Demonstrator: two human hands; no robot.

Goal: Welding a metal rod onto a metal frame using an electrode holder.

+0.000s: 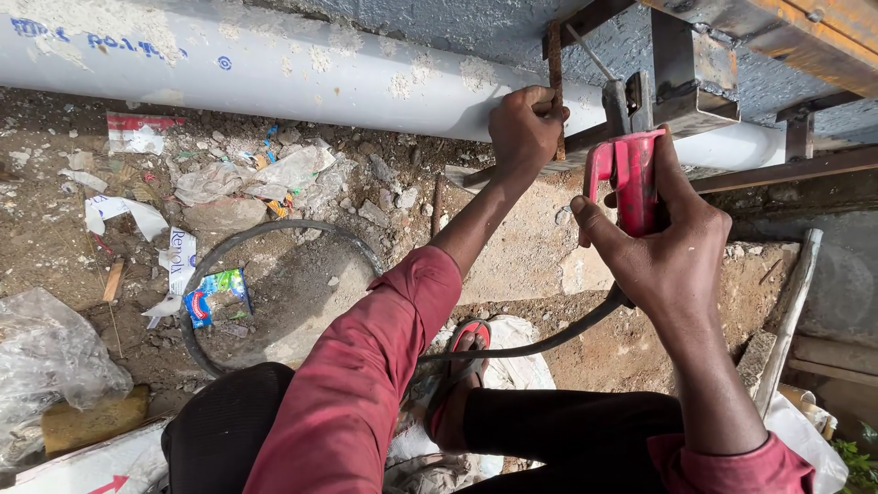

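Left hand [523, 128] fisted around rusty steel rod [555, 87], upright at 12 o'clock. Right hand [672, 252] at 2 o'clock grips red electrode holder [629, 178]; black cable [540, 343] trails toward 7 o'clock.
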